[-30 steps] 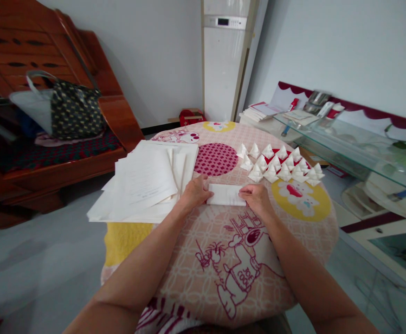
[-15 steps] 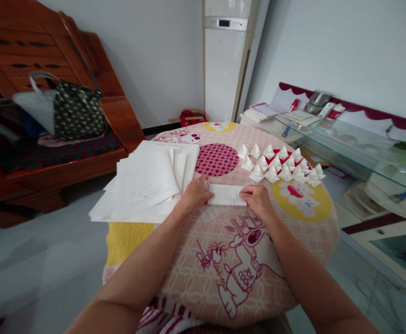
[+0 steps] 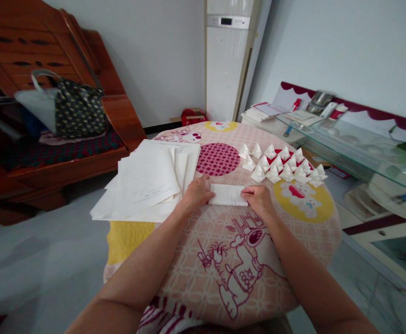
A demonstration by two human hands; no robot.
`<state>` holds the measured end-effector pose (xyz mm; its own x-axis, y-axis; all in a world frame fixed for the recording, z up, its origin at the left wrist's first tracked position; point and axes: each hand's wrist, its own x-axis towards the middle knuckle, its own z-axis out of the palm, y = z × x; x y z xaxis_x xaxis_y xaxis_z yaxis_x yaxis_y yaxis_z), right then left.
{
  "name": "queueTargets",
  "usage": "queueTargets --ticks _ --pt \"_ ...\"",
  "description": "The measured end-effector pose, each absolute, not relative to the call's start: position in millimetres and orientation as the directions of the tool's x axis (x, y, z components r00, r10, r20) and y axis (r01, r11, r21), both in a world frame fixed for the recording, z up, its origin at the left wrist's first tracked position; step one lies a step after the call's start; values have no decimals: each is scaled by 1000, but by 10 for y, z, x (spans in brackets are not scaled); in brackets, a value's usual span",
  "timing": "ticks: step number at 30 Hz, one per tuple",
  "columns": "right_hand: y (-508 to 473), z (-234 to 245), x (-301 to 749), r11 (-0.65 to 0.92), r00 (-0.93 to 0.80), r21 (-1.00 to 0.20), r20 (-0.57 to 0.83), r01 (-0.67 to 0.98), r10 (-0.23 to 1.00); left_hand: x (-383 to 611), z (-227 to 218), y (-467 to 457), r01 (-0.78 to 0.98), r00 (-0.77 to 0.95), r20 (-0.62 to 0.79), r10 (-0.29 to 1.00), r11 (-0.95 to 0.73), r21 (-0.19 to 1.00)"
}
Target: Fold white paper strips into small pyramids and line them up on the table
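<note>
A small folded white sheet of paper lies flat on the patterned tablecloth in front of me. At its left end, my left hand pinches the edge with closed fingers. My right hand grips the opposite end between thumb and fingers. Left of my left hand is a loose stack of white paper sheets, some with faint print. Several folded white paper boats stand in rows beyond my right hand.
A wooden bench with a dark patterned bag is at the left. To the right runs a glass shelf holding small items. A tall white air conditioner stands behind the table.
Both hands stay at the two ends of the folded paper. The whole view has shifted very slightly; nothing else visibly differs.
</note>
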<state>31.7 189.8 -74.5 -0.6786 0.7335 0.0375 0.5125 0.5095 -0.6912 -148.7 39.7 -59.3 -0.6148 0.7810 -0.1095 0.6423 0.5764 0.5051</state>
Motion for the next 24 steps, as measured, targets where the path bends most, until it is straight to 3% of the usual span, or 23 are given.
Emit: queueTargets --ticks 24 --pt "1917 -802 303 487 -667 -702 24 519 744 -1491 -610 394 632 -612 -101 784 562 534"
